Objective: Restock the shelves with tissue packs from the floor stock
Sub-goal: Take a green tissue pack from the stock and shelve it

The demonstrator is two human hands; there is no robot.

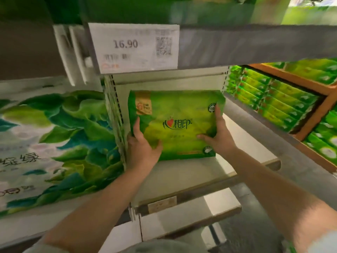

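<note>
A green tissue pack [175,114] with red and black print stands upright at the back of a pale shelf [191,172], against the back panel. My left hand [142,147] grips its lower left corner, thumb across the front. My right hand [218,132] holds its right edge, with fingers up along the side and the thumb on the front. The bottom of the pack seems to rest on the shelf board.
A price tag [135,48] reading 16.90 hangs on the shelf edge above. A large green leaf-printed panel [54,143] fills the left. Stacked green tissue packs [273,105] fill wooden-edged shelves at the right. A lower shelf [191,216] juts out beneath.
</note>
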